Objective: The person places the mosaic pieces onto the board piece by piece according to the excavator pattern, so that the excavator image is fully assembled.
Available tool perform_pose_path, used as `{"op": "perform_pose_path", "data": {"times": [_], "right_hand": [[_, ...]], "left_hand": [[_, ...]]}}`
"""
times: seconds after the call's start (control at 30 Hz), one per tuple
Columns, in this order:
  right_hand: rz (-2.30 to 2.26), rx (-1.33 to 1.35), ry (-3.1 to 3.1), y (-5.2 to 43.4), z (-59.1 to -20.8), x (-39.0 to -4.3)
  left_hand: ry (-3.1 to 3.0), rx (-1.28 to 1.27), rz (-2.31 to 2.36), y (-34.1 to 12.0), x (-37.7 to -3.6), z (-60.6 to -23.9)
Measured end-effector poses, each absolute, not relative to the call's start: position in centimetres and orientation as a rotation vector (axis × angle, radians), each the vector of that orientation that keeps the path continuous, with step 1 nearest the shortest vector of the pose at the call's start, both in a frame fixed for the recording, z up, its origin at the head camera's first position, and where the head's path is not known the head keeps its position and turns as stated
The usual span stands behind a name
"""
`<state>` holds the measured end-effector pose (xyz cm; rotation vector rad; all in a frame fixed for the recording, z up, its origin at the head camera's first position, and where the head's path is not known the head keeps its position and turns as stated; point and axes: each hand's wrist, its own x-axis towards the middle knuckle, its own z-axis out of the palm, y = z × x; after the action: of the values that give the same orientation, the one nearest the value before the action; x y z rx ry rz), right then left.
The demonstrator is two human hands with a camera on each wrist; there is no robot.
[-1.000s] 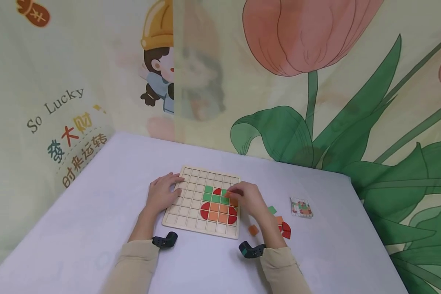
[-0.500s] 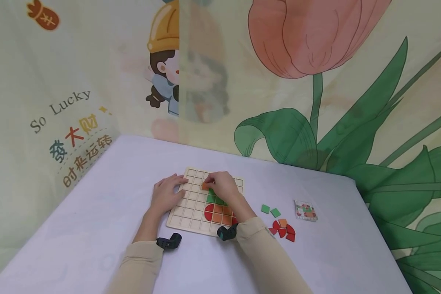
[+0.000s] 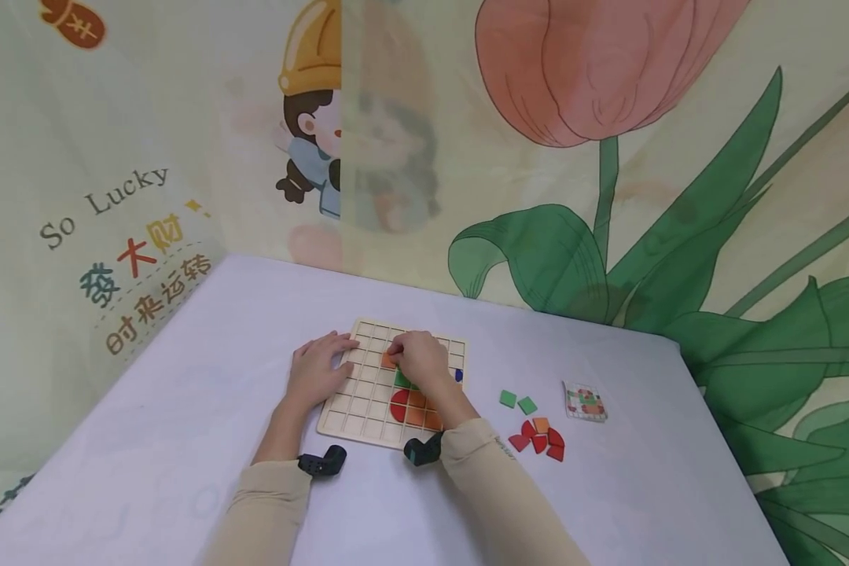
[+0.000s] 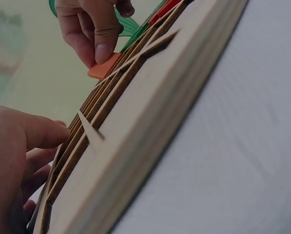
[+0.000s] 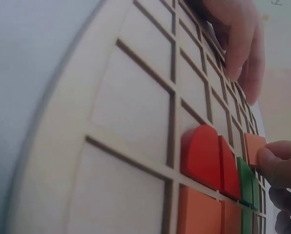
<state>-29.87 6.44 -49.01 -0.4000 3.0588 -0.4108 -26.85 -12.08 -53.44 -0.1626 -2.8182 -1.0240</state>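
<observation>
A square wooden grid board (image 3: 357, 409) lies on the white table. My left hand (image 3: 318, 368) rests at its left edge, fingers over the rim. Above the upper part of the grid my right hand (image 3: 423, 362) pinches an orange square tile (image 3: 388, 360) between thumb and fingers; in the left wrist view this tile (image 4: 105, 67) is tilted over the cells. Red rounded pieces (image 5: 201, 156), green tiles (image 5: 245, 180) and orange tiles (image 5: 199, 209) fill cells nearby. A small dark blue piece (image 3: 458, 375) shows at the board's right side. My right hand and forearm hide part of the pattern.
To the board's right lie two green tiles (image 3: 508, 398) and a cluster of red pieces (image 3: 539, 444) with an orange tile (image 3: 541, 425). Farther right is a small patterned card (image 3: 585, 402). A printed curtain (image 3: 538, 259) stands behind the table.
My right hand has swung left from the board's right side to its upper middle, carrying the orange tile. The loose pieces at right are less covered. My left hand has stayed at the board's edge.
</observation>
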Motion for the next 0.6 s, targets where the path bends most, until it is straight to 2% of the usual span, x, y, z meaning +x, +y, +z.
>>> {"op": "perform_pose_path", "data": {"times": [0.4,0.6], "right_hand": [[-0.456,-0.38,3.084,6.3,-49.8,-29.5],[-0.632,-0.489,3.005,11.0,-48.3,-28.0]], "left_hand": [[-2.829,-0.158,-1.01,-12.0,-26.8,-53.4],[-2.819,-0.163,-1.024,-11.8,-26.8,-53.3]]}}
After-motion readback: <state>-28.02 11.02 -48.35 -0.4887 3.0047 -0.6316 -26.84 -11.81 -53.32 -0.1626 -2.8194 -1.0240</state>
